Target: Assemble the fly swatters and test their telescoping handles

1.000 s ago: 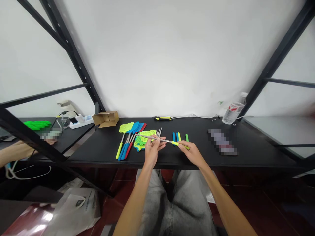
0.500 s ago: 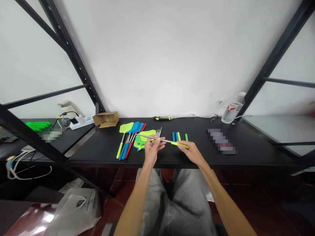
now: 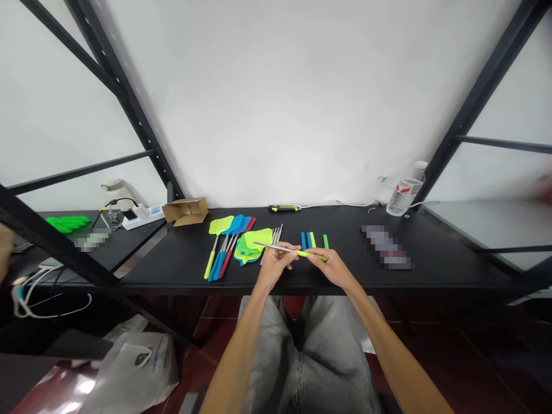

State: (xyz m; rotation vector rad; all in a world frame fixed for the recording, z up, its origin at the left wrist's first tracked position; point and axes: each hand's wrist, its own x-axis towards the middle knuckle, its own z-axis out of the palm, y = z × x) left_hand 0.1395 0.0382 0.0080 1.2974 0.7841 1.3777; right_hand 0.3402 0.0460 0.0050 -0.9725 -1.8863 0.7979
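My left hand [image 3: 276, 267] is closed around a thin metal rod [image 3: 269, 247], close to where the rod meets a yellow-green handle [image 3: 315, 256]. My right hand [image 3: 334, 269] pinches that handle near its outer end. Rod and handle lie in one line above the table's front part. Beyond my left hand lie loose perforated swatter heads [image 3: 259, 237], yellow-green, green and blue, beside several bare metal rods [image 3: 279, 232]. Past my right hand lie blue and yellow-green handles [image 3: 308, 240] and one green handle [image 3: 326, 241].
Several whole fly swatters [image 3: 222, 226] lie at the left on the black table [image 3: 345, 230]. An open cardboard box [image 3: 185, 211], a utility knife [image 3: 284, 208] and a water bottle [image 3: 404, 192] stand or lie along the back. A blurred-out item [image 3: 387, 247] lies at right.
My left hand has slid right along the rod, nearer to the handle. The rod's free end has shifted right. My right hand keeps its hold on the handle.
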